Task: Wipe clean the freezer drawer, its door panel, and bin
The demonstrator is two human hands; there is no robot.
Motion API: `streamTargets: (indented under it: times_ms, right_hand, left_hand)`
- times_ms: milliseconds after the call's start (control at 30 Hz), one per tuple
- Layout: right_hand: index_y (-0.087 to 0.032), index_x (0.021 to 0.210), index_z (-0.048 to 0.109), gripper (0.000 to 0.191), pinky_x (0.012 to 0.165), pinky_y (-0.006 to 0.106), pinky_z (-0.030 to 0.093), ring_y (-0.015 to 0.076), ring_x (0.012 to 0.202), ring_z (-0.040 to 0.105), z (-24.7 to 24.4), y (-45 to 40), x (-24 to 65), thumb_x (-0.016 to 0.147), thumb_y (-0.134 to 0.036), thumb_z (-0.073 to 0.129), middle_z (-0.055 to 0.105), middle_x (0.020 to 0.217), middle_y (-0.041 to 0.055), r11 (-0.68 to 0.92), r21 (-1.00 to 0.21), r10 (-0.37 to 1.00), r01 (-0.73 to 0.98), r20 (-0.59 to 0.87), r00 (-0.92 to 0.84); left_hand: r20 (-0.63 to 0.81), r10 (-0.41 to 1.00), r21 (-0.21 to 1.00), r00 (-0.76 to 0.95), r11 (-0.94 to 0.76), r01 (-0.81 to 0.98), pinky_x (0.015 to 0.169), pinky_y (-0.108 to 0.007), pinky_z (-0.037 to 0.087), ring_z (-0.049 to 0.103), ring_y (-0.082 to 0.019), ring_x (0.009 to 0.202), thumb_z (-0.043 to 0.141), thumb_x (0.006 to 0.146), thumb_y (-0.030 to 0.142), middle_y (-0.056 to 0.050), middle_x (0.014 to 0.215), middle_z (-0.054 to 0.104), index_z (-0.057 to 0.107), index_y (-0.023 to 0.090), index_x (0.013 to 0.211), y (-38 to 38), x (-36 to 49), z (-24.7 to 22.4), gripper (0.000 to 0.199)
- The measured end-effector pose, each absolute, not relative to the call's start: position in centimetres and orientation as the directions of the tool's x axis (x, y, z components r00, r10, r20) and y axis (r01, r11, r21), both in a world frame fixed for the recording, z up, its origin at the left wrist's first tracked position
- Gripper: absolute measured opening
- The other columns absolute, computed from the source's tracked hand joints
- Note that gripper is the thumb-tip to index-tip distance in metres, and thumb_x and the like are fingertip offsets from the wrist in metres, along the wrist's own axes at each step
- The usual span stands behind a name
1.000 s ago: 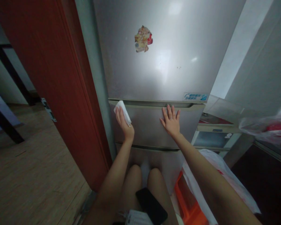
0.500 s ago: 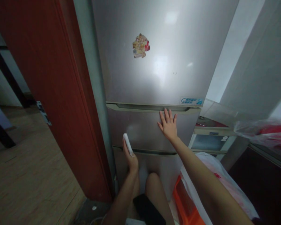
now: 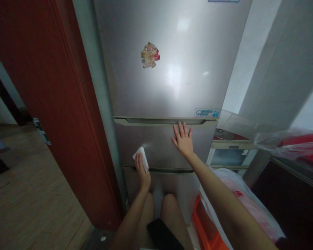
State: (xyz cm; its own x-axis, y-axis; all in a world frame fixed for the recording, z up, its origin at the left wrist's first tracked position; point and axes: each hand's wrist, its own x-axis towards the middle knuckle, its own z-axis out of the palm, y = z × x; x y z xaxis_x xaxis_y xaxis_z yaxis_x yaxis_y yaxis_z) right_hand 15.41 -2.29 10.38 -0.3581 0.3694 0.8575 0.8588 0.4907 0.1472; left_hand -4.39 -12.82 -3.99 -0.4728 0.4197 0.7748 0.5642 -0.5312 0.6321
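Observation:
A silver three-door refrigerator (image 3: 167, 93) stands straight ahead. Its narrow middle door (image 3: 159, 146) is closed. My left hand (image 3: 143, 173) holds a folded white wipe (image 3: 143, 158) at the lower left of that door, fingers over it; whether it is a tissue or a cloth I cannot tell. Against the same door's upper right part, just below the handle recess (image 3: 151, 121), my right hand (image 3: 184, 140) lies flat with its fingers spread and nothing in it. On my lap rests a black phone (image 3: 163, 234).
A reddish-brown door (image 3: 75, 121) stands close on the left. To the right are a white plastic bag (image 3: 232, 177), an orange crate (image 3: 206, 225) and a cabinet (image 3: 228, 157). A torn sticker (image 3: 149, 57) is on the upper fridge door.
My left hand has turned the wipe so that its broad face lies towards the middle door. My right hand stays on the door. The whole view has shifted slightly.

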Motion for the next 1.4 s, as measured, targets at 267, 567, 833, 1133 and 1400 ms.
streamTargets:
  times_ms: [267, 567, 833, 1133, 1400]
  right_hand:
    - [-0.018, 0.15, 0.035, 0.054, 0.117, 0.064, 0.009, 0.0313, 0.15, 0.013, 11.4, -3.6, 15.4, 0.098, -0.03, 0.045, 0.03, 0.158, 0.0154, 0.585, 0.055, 0.38, 0.809, 0.863, -0.333]
    - [-0.023, 0.142, 0.045, 0.057, 0.107, 0.043, 0.042, 0.0233, 0.123, 0.054, 9.8, -9.3, 12.9, 0.089, -0.037, 0.061, 0.052, 0.141, 0.013, 0.791, -0.591, 0.602, 0.16, 0.705, -0.374]
    - [-0.019, 0.122, 0.059, 0.064, 0.082, 0.034, 0.052, 0.0178, 0.087, 0.067, 7.8, -9.9, 10.8, 0.066, -0.038, 0.082, 0.071, 0.101, 0.0059, 0.22, -0.966, 0.689, -0.138, 0.255, -0.679]
    - [-0.015, 0.097, 0.071, 0.052, 0.079, 0.035, 0.052, 0.0187, 0.077, 0.068, 6.7, -11.0, 10.3, 0.057, -0.045, 0.086, 0.074, 0.09, 0.0073, 0.048, -0.997, 0.677, -0.066, 0.081, -0.731]
    - [-0.011, 0.086, 0.073, 0.055, 0.071, 0.039, 0.053, 0.0233, 0.071, 0.066, 6.1, -10.8, 9.2, 0.069, -0.063, 0.069, 0.071, 0.072, 0.0076, 0.235, -0.971, 0.741, 0.038, 0.153, -0.654]
  left_hand:
    - [0.7, 0.53, 0.711, -0.478, -0.576, 0.403, 0.121, -0.045, 0.018, 0.031, -0.022, 0.144, 0.039, 0.081, 0.004, -0.008, 0.154, 0.038, 0.038, 0.024, 0.146, -15.4, -2.1, -7.7, 0.068]
    - [0.355, 0.715, 0.855, -0.603, -0.508, -0.099, 0.107, -0.042, 0.042, 0.062, -0.024, 0.11, 0.063, 0.083, 0.026, -0.008, 0.113, 0.067, 0.066, 0.018, 0.106, -16.5, -5.3, 5.1, 0.024]
    - [0.059, 0.917, 0.829, -0.395, -0.266, -0.493, 0.086, -0.037, 0.057, 0.073, -0.025, 0.091, 0.085, 0.065, 0.026, -0.011, 0.11, 0.074, 0.065, 0.014, 0.11, -18.2, -4.9, 4.7, 0.05]
    - [0.066, 0.911, 0.89, -0.407, -0.238, -0.388, 0.088, -0.04, 0.054, 0.069, -0.03, 0.099, 0.089, 0.057, 0.042, -0.015, 0.109, 0.073, 0.065, 0.011, 0.11, -18.0, -4.4, 2.9, 0.066]
    - [0.1, 0.856, 0.894, -0.507, -0.301, -0.332, 0.084, -0.031, 0.051, 0.064, -0.02, 0.101, 0.077, 0.07, 0.054, -0.007, 0.109, 0.065, 0.059, 0.021, 0.109, -19.2, -6.5, -0.5, 0.054]
